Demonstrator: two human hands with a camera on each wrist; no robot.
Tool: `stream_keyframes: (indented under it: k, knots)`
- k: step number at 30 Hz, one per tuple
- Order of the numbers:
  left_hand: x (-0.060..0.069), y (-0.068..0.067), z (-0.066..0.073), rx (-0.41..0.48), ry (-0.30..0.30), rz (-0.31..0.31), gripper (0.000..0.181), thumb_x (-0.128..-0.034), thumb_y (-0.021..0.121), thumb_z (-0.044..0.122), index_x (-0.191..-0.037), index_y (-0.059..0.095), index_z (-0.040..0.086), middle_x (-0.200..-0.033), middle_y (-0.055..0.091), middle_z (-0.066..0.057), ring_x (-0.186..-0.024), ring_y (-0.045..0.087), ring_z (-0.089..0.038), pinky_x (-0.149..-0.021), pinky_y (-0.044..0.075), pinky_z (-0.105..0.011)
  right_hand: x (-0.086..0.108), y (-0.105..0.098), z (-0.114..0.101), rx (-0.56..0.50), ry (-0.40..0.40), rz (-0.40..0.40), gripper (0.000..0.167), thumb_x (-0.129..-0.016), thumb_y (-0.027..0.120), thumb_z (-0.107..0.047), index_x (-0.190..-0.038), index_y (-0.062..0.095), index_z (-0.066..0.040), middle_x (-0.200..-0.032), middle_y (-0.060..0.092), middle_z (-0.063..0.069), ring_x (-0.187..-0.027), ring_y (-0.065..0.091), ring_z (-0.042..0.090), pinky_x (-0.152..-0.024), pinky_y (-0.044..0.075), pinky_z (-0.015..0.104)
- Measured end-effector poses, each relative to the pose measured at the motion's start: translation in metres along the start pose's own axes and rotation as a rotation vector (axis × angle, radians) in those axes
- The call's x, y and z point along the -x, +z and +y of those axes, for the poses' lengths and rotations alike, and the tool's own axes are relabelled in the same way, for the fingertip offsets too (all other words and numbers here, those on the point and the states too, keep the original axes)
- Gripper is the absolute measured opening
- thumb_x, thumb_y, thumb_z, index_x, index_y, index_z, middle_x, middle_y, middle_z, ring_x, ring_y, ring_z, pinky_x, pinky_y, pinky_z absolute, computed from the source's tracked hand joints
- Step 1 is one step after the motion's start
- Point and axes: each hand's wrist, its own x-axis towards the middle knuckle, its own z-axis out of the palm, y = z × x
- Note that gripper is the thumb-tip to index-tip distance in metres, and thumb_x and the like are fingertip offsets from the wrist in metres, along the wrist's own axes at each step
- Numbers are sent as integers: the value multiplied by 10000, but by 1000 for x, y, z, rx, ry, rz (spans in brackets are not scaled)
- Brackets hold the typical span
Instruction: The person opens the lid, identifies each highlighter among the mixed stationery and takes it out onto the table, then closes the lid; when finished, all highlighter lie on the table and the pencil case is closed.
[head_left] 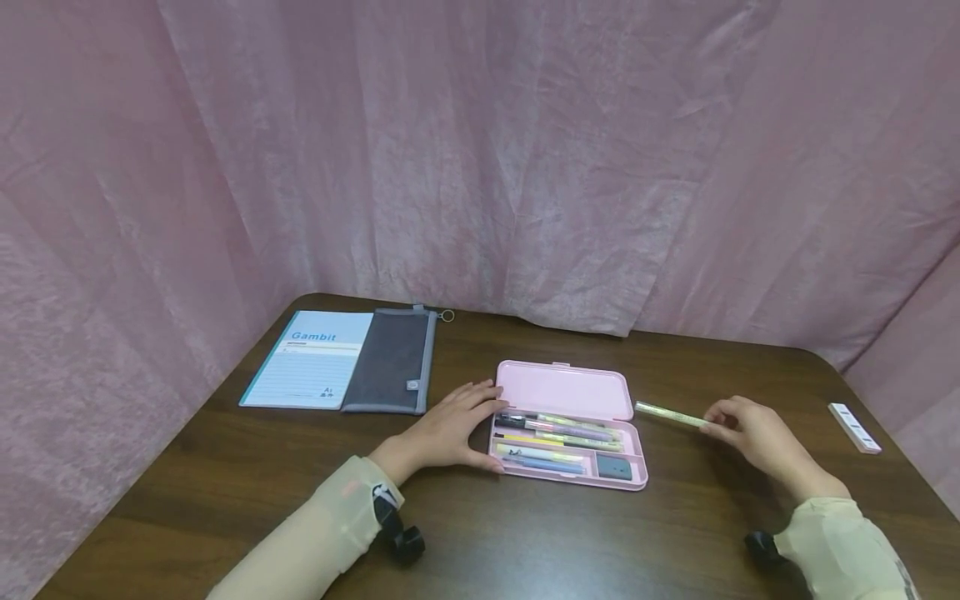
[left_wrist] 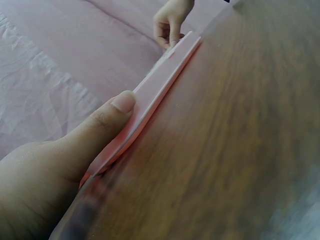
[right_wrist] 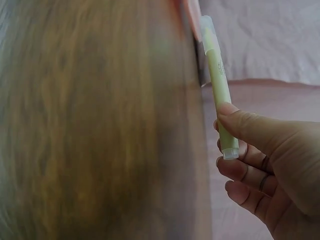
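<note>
An open pink pencil case lies on the table with its lid folded back. Inside it are several pens, a yellow pencil and a dark blue-grey eraser. My left hand rests at the case's left side, fingers spread by the lid edge; the thumb touches the near side wall. To the right of the case, my right hand pinches a yellow-green highlighter by one end. Its clear-capped end points toward the case.
A light blue notebook and a grey zip pouch lie at the left back. Toward the right edge of the wooden table is a small white strip-shaped box. Pink curtains hang behind the table.
</note>
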Motion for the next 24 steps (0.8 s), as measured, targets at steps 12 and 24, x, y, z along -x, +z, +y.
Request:
stream_keyframes:
  k: [12, 24]
  knots:
    - [0, 1, 0, 2, 7, 11, 935, -698, 651, 748, -1443, 420, 232, -1548, 358, -10, -1495, 194, -189, -1234, 169, -418, -2, 6, 13, -20, 17, -55, 104, -814, 746, -177, -789, 654, -135, -752, 570, -50, -692, 461, 19, -615, 415, 266]
    - [2, 0, 0, 3, 26, 30, 928, -700, 655, 741, -1431, 439, 212, -1546, 361, -29, -1488, 216, -221, -1223, 201, -443, -5, 7, 16, -52, 50, -125, 97, -810, 746, -190, -793, 660, -149, -745, 583, -64, -677, 457, -18, -613, 412, 229]
